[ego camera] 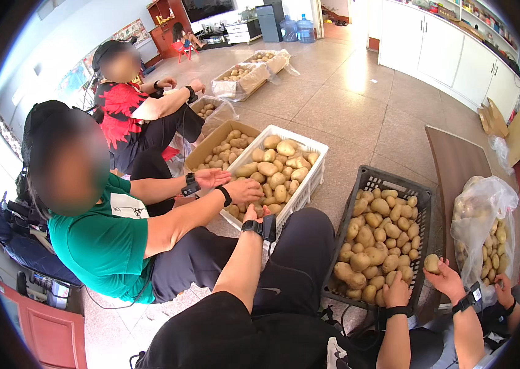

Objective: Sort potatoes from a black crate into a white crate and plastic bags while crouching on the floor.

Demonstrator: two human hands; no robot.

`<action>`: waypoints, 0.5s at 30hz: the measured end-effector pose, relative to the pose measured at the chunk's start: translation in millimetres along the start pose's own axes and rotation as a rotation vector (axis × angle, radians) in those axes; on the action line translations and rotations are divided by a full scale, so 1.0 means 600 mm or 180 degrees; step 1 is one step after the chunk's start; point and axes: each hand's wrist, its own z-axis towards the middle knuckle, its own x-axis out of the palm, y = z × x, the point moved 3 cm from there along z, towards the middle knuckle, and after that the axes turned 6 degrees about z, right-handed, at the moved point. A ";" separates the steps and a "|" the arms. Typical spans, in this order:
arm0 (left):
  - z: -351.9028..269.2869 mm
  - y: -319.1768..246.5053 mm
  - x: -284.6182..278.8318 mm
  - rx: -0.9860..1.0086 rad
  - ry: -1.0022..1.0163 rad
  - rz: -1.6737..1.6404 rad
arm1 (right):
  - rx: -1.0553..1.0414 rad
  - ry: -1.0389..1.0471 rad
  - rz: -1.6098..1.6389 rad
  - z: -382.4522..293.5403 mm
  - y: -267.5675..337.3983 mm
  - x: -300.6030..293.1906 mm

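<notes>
My left hand [256, 216] is at the near side of a white plastic crate [304, 203] of potatoes, its fingers around a brownish potato [258, 210]. A co-worker's hand [245, 190] is just above it. On my right, a black plastic crate [364, 173] holds a heap of potatoes [380, 230]. My right hand [397, 291] reaches over its near edge and touches the potatoes; whether it grips one is unclear. Close by, another person's hand [447, 279] holds up a single potato [431, 264].
A co-worker in green sits at my left; another person in red and black sits beyond. A cardboard box [223, 131] of potatoes adjoins the white crate. Plastic-lined boxes [237, 94] stand farther off. A clear plastic bag [491, 198] of potatoes and a brown board [449, 157] are at right.
</notes>
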 end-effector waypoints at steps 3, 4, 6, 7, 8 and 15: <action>0.024 0.000 -0.023 0.0058 -0.0120 0.0035 | -0.0037 -0.0052 -0.0069 0.000 -0.001 0.004; 0.030 0.001 -0.030 0.0083 -0.0156 0.0045 | -0.0071 -0.0082 0.0016 0.000 -0.001 0.005; 0.041 0.002 -0.042 0.0116 -0.0193 0.0057 | -0.0054 -0.0063 -0.0098 0.001 -0.002 0.007; 0.047 0.002 -0.047 0.0129 -0.0215 0.0052 | -0.0085 -0.0078 -0.0023 0.001 -0.002 0.007; 0.052 0.002 -0.052 0.0148 -0.0235 0.0048 | -0.0088 -0.0097 -0.0057 0.001 -0.002 0.008; 0.097 -0.005 -0.070 0.0230 -0.0201 0.0014 | -0.0024 -0.0103 -0.0197 -0.001 0.003 0.011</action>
